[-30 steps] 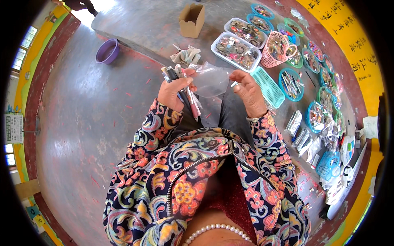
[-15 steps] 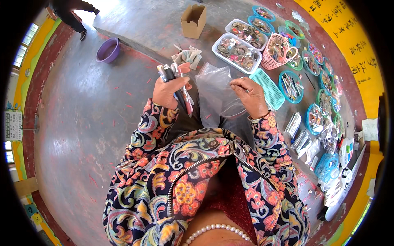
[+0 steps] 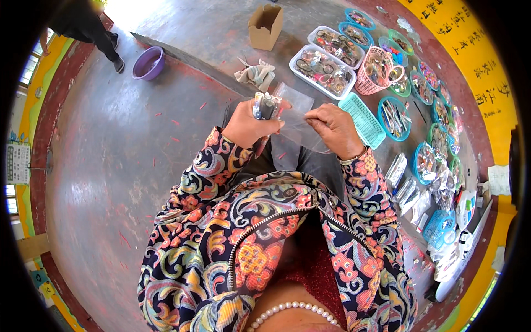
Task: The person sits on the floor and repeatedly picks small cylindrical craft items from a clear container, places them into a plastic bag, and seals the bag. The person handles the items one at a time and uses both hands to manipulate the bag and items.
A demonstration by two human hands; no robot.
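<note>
My left hand (image 3: 246,123) is closed round a bundle of pens (image 3: 266,106) with dark, white and red barrels, their ends showing above my thumb. My right hand (image 3: 334,127) pinches the edge of a clear plastic bag (image 3: 298,100) between thumb and fingers. The bag hangs between my two hands, and the pens are close against its left side. Whether the pens touch or enter the bag I cannot tell. Just right of my right hand lies a turquoise slotted basket (image 3: 362,120).
White tubs (image 3: 323,71) of small goods, a pink basket (image 3: 372,69) and several round trays, one a blue basin of pens (image 3: 394,118), fill the right. Ahead are a cardboard box (image 3: 265,27) and a crumpled cloth (image 3: 255,74). A purple basin (image 3: 148,63) and a person (image 3: 91,32) are far left.
My left hand has moved right with the pens, up to the bag. My right hand keeps its pinch on the bag. The person at the far left has stepped closer to the purple basin.
</note>
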